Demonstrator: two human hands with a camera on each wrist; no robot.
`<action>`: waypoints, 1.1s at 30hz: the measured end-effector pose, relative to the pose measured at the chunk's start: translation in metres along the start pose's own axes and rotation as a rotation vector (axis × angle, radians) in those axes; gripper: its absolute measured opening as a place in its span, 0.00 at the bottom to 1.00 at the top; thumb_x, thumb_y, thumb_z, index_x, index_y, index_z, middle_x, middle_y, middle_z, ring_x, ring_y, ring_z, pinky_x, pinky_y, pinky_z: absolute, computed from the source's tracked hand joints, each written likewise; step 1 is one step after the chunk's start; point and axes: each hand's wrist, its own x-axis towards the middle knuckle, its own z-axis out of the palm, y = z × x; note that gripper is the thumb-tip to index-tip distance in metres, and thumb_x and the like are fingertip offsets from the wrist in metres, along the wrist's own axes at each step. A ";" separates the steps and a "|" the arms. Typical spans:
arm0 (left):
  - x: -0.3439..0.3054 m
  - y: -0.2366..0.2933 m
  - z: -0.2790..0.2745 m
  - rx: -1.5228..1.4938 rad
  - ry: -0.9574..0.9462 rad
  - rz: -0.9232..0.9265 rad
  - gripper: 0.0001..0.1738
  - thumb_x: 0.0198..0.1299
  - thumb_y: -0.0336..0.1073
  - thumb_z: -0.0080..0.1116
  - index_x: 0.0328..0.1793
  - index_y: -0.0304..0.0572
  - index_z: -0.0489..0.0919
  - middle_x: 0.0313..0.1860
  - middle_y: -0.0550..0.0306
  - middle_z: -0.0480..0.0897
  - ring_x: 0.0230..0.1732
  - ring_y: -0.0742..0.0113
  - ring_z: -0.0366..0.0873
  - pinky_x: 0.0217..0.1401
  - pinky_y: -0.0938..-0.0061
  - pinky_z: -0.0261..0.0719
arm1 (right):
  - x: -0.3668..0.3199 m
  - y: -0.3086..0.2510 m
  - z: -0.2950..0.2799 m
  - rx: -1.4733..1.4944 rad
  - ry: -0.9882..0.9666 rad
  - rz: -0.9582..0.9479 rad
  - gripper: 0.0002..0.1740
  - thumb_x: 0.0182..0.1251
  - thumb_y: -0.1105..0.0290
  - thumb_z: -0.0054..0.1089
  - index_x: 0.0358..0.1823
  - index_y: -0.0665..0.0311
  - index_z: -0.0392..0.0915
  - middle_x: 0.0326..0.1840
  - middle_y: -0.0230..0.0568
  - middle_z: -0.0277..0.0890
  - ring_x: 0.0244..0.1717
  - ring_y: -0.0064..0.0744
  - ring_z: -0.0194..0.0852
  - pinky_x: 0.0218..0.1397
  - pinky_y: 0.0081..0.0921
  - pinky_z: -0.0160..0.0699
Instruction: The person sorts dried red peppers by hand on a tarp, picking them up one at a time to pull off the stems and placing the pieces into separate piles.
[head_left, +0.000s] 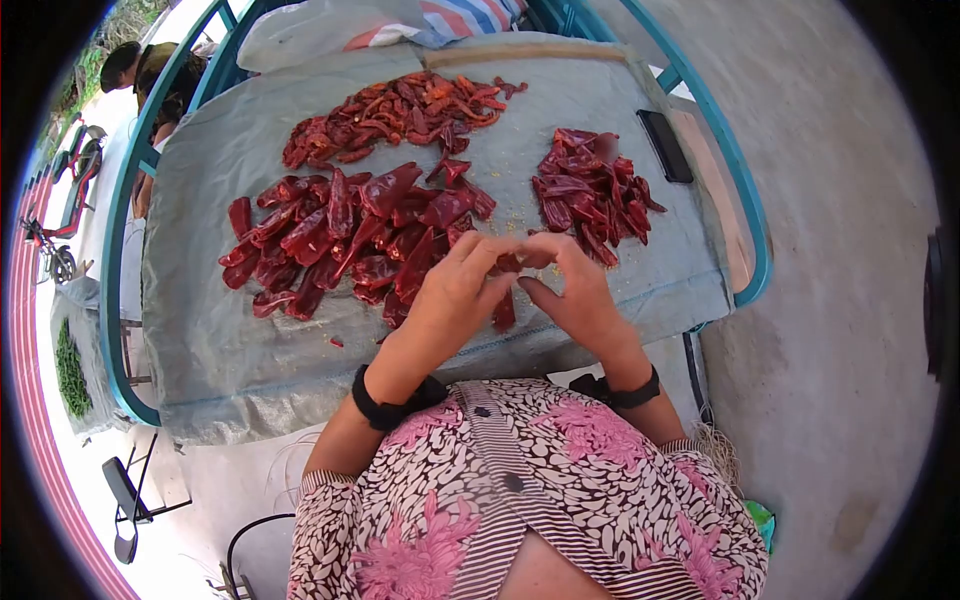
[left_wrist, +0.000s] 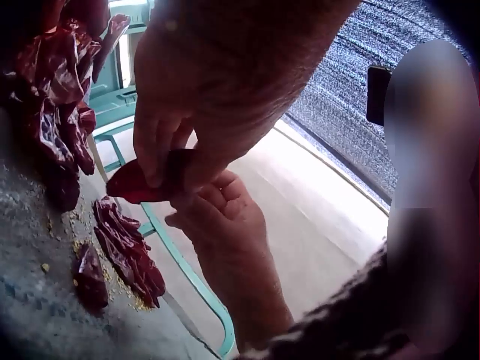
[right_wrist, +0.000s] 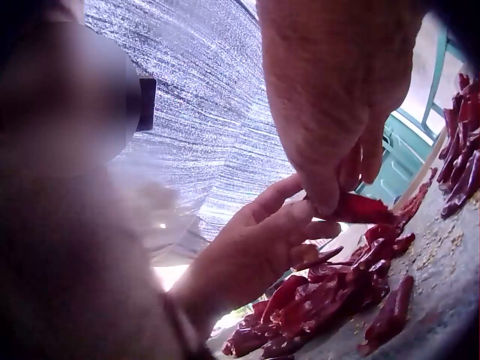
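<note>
Both hands meet above the near side of a grey cloth. The left hand pinches a dark red dried pepper between its thumb and fingers. From the other side, the right hand pinches the same pepper; its stem end is hidden by fingers. Below the hands lies a single pepper on the cloth. To the left spreads a large pile of whole red peppers, and to the right a smaller pile of peppers.
Shrivelled orange-red peppers are heaped at the back. A black phone lies near the right edge, inside a teal metal rail. Pale seeds dot the cloth between piles. Striped sacking lies behind; another person is at upper left.
</note>
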 end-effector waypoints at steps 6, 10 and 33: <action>0.000 -0.008 -0.013 0.074 0.156 -0.013 0.19 0.64 0.21 0.62 0.61 0.39 0.77 0.57 0.44 0.79 0.54 0.45 0.82 0.53 0.61 0.83 | 0.005 0.048 -0.010 -0.420 0.073 0.277 0.25 0.66 0.69 0.70 0.64 0.58 0.75 0.59 0.49 0.80 0.56 0.56 0.83 0.56 0.47 0.84; -0.005 -0.008 -0.012 0.165 0.221 -0.107 0.25 0.63 0.19 0.62 0.66 0.41 0.77 0.66 0.46 0.76 0.55 0.53 0.80 0.54 0.65 0.82 | 0.015 0.067 -0.001 -0.558 0.049 0.433 0.26 0.68 0.62 0.69 0.65 0.57 0.75 0.60 0.48 0.80 0.54 0.57 0.84 0.50 0.49 0.84; -0.006 0.002 0.007 0.035 -0.021 -0.189 0.22 0.69 0.25 0.61 0.68 0.41 0.78 0.58 0.43 0.81 0.56 0.45 0.84 0.57 0.60 0.83 | -0.025 0.032 -0.013 0.093 -0.005 0.346 0.19 0.67 0.76 0.68 0.60 0.61 0.79 0.52 0.37 0.83 0.40 0.27 0.83 0.47 0.28 0.82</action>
